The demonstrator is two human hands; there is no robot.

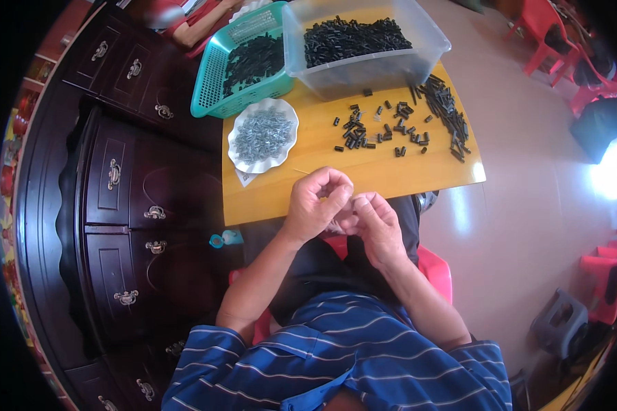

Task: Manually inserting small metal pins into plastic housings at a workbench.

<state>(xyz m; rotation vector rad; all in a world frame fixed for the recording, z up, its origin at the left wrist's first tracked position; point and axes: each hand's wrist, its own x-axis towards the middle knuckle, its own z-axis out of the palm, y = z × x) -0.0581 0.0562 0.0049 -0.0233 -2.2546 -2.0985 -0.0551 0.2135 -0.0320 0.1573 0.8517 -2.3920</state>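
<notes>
Just past the table's near edge, my left hand [317,204] and my right hand [377,227] meet fingertip to fingertip. Thumb and forefinger are pinched together on each. Whatever lies between the fingertips is too small or hidden to name. Ahead of them on the yellow wooden table [281,198] lie several short black tubes [355,131], loosely scattered. Longer thin black pieces [449,113] form a pile at the right edge. A white scalloped plate [238,163] left of my hands holds a heap of small clear, shiny pieces [264,133].
At the table's far side stand a green perforated basket [209,79] and a translucent plastic bin [363,72], both with black pieces inside. Dark wooden drawers [110,178] run along the left. Red chairs [545,34] and a grey stool [561,322] stand at right. Another person's arm [202,27] shows beyond the basket.
</notes>
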